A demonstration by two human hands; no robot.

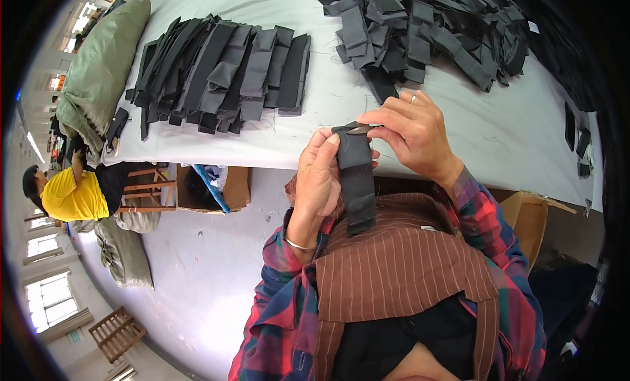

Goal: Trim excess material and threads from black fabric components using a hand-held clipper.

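My left hand (pixel 320 168) pinches a folded black fabric strip (pixel 357 184) near its top, thumb in front. The strip's lower end hangs down before my apron. My right hand (pixel 417 135), wearing a ring, is closed round small thread snips (pixel 359 128), mostly hidden by the fingers. Their thin metal blade lies at the strip's top edge. Both hands are just above the front edge of the white-covered table (pixel 315 145).
A row of overlapping dark strips (pixel 216 76) lies at left on the table, a loose heap of strips (pixel 426 33) at far right. A stuffed green sack (pixel 108 66) stands left. Below are a cardboard box (pixel 236 187) and a wooden stool (pixel 147 191). A person in yellow (pixel 79 194) works farther left.
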